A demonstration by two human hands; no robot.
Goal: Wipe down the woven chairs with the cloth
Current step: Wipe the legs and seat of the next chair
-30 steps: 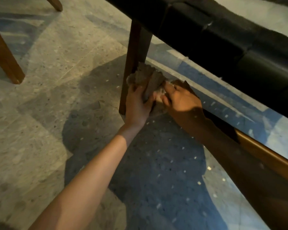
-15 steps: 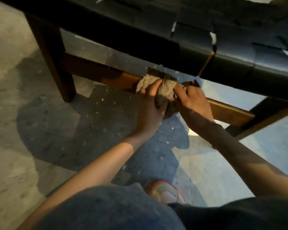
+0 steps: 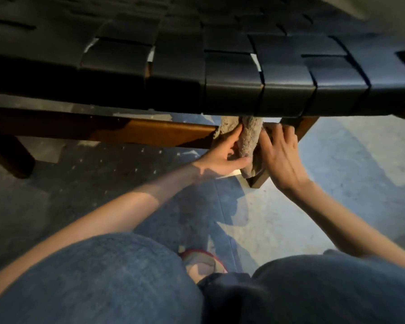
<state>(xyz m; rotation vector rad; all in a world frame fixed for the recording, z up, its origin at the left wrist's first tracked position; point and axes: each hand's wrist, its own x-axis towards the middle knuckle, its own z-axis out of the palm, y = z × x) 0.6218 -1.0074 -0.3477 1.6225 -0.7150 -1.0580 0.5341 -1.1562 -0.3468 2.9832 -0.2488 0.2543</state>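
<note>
Left hand (image 3: 222, 155): head view, mid-frame; thumb and fingers curl round the cloth (image 3: 248, 139) from the left.
Right hand (image 3: 282, 157): fingers fairly straight, pressing the cloth's right side.
Cloth: wrapped on the chair leg (image 3: 255, 181), just under the woven seat (image 3: 197, 78).
Change: half a second ago it sat mid-rail (image 3: 150, 133); now it is at the rail's right end.
Meaning: rail probably wiped, leg under way.
Around: jeans (image 3: 103, 277) and shoe (image 3: 204, 265), lower frame.
Obstacle: seat edge overhangs, hiding the leg's top.
</note>
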